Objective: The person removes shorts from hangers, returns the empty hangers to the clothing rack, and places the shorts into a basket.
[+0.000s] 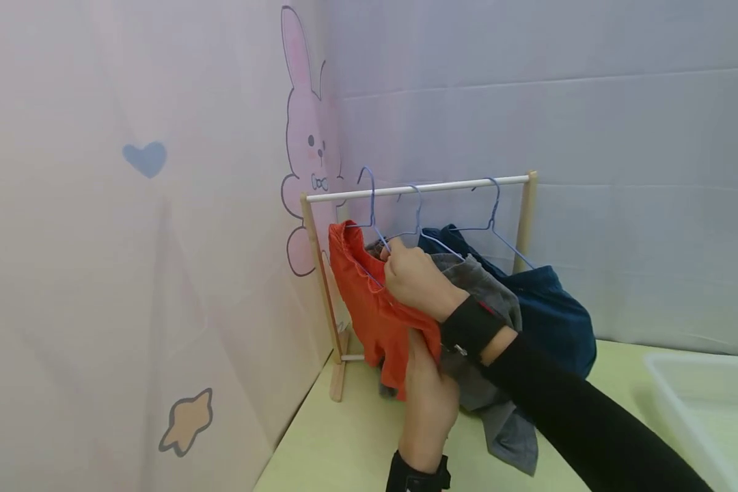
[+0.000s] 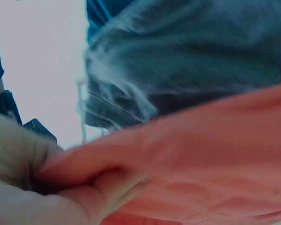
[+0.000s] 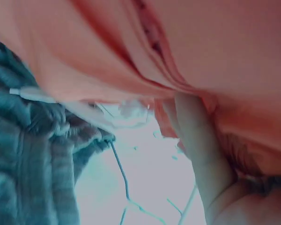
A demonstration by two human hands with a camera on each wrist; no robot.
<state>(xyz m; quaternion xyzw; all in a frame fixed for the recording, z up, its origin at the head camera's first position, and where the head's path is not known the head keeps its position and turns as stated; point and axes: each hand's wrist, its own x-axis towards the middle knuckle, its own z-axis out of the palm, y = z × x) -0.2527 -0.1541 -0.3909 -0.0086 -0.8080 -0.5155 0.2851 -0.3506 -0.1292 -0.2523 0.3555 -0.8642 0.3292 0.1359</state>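
At the back left corner of the pale yellow-green bench (image 1: 301,447) stands a small clothes rack with wooden posts (image 1: 322,294) and a white top rod (image 1: 443,186). The orange cloth garment (image 1: 357,280) is at the rack's left end, with a blue wire hanger (image 1: 373,212) at its gathered upper edge; the hook rises above the rod, though whether it bears on it I cannot tell. The right hand (image 1: 421,277) has its fingers curled on the hanger's near arm, and the left hand (image 1: 430,393) pinches the orange cloth lower down. Just beside hang a grey cloth garment (image 1: 488,283) and a dark blue cloth garment (image 1: 550,314). A white plastic tub (image 1: 681,410) sits toward the bench's right edge.
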